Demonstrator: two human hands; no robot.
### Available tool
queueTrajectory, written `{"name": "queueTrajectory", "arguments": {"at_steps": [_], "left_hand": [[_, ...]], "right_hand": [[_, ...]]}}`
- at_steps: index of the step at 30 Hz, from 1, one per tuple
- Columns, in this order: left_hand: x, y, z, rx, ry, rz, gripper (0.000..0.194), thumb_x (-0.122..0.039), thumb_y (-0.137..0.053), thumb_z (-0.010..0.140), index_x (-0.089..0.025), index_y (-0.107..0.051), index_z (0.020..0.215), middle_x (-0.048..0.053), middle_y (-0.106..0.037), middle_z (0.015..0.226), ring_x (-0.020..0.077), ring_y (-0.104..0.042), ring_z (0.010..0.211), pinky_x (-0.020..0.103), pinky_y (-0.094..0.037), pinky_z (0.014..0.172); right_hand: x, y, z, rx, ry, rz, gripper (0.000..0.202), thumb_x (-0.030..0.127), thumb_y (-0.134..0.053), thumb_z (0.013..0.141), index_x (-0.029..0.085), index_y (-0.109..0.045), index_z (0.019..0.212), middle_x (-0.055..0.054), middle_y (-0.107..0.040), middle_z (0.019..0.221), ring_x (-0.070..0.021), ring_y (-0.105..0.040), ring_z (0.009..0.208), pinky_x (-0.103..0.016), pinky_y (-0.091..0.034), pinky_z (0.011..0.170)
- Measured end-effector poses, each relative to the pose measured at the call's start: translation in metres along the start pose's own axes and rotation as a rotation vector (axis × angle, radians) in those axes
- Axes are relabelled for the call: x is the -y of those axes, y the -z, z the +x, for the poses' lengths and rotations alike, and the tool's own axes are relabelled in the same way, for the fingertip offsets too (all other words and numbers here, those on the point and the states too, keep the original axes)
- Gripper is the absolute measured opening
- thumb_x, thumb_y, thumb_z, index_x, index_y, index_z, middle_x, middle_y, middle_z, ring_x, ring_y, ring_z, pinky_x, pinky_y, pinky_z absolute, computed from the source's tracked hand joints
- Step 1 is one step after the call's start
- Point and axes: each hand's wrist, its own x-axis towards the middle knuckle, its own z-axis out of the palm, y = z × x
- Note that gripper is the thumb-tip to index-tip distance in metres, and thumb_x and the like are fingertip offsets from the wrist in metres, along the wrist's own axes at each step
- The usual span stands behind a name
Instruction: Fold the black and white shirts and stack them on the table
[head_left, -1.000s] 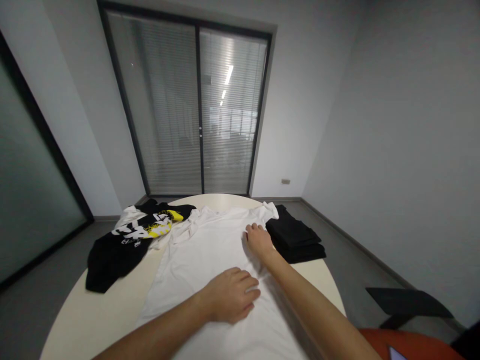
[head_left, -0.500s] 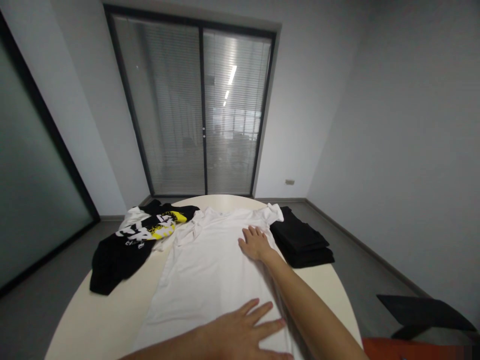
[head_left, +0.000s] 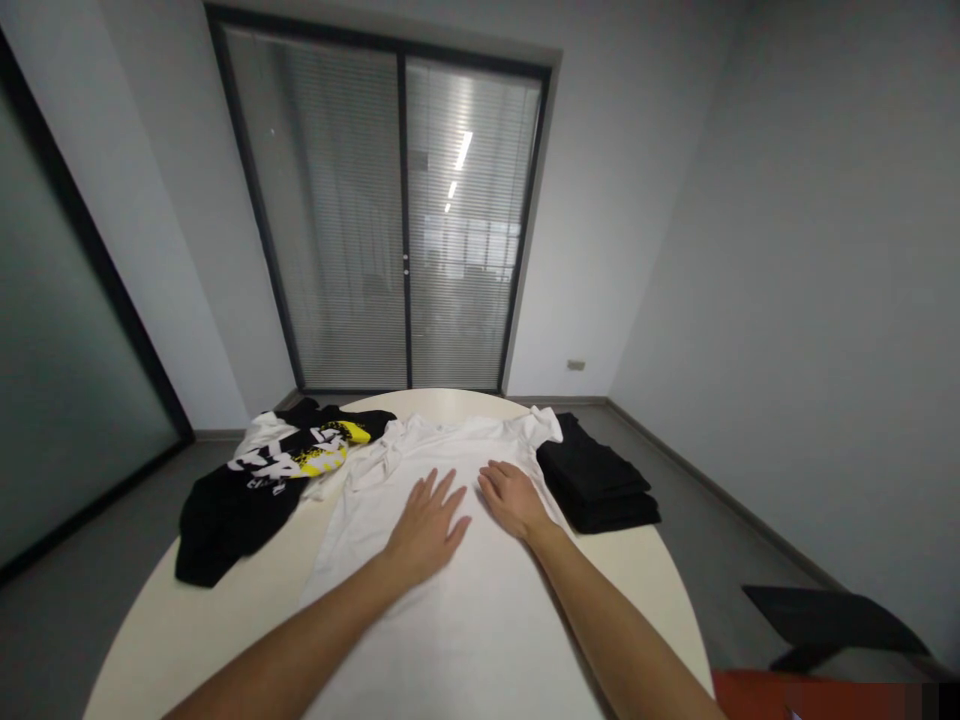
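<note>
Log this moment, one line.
left hand: splayed over white shirt | right hand: over same shirt | shirt: spread on table | left side: printed black garment, crumpled | right side: folded black stack

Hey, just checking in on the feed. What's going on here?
A person has both hands on a white T-shirt spread out on a round table. The left hand is open with its fingers spread, and the right hand is beside it, nearer the shirt's right edge. A black stack of folded cloth sits to the right, and a rumpled black garment with a white and yellow print lies to the left.
</note>
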Motion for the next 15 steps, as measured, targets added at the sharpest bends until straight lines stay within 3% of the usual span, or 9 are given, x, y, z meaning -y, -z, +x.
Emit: {"name": "queueTrajectory", "arguments": {"at_steps": [3, 5, 7, 10, 15], "left_hand": [[0.025, -0.006, 0.012, 0.03, 0.256, 0.091, 0.057, -0.047, -0.039, 0.099, -0.02, -0.045, 0.149, 0.013, -0.028, 0.162, 0.0391, -0.021, 0.149, 0.056, -0.02, 0.118], [0.035, -0.005, 0.018, 0.085, 0.347, 0.107, 0.063, -0.052, -0.04, 0.096, -0.019, -0.043, 0.15, 0.015, -0.029, 0.161, 0.0412, -0.021, 0.148, 0.056, -0.021, 0.117], [0.04, -0.001, 0.023, 0.121, 0.374, 0.103, 0.064, -0.055, -0.045, 0.092, -0.02, -0.048, 0.146, 0.015, -0.037, 0.158, 0.0418, -0.027, 0.146, 0.057, -0.025, 0.115], [0.042, 0.004, 0.034, 0.082, 0.368, 0.106, 0.054, -0.048, -0.048, 0.091, -0.02, -0.058, 0.135, 0.014, -0.05, 0.148, 0.0375, -0.041, 0.138, 0.053, -0.031, 0.112], [0.047, -0.008, 0.045, -0.028, 0.382, 0.125, 0.054, -0.039, -0.046, 0.093, -0.018, -0.051, 0.142, 0.015, -0.038, 0.156, 0.0371, -0.033, 0.143, 0.054, -0.023, 0.116]], "right_hand": [[0.001, -0.003, -0.001, 0.043, -0.039, -0.073, 0.053, 0.047, -0.041, 0.098, 0.018, -0.052, 0.141, -0.013, -0.05, 0.148, -0.0255, -0.039, 0.139, -0.039, -0.027, 0.113], [0.006, -0.003, 0.002, 0.062, -0.083, -0.128, 0.054, 0.049, -0.047, 0.095, 0.018, -0.054, 0.138, -0.014, -0.053, 0.143, -0.0301, -0.043, 0.134, -0.044, -0.031, 0.108], [0.013, -0.001, 0.01, 0.066, -0.152, -0.179, 0.048, 0.05, -0.046, 0.094, 0.017, -0.061, 0.126, -0.016, -0.061, 0.131, -0.0327, -0.051, 0.122, -0.046, -0.035, 0.101], [0.02, 0.001, 0.032, 0.046, -0.237, -0.238, 0.046, 0.048, -0.039, 0.098, 0.014, -0.064, 0.115, -0.019, -0.065, 0.119, -0.0328, -0.054, 0.114, -0.045, -0.036, 0.096], [0.015, -0.005, 0.077, -0.011, -0.27, -0.248, 0.044, 0.044, -0.036, 0.1, 0.015, -0.059, 0.124, -0.018, -0.062, 0.126, -0.0299, -0.051, 0.119, -0.04, -0.037, 0.097]]}}
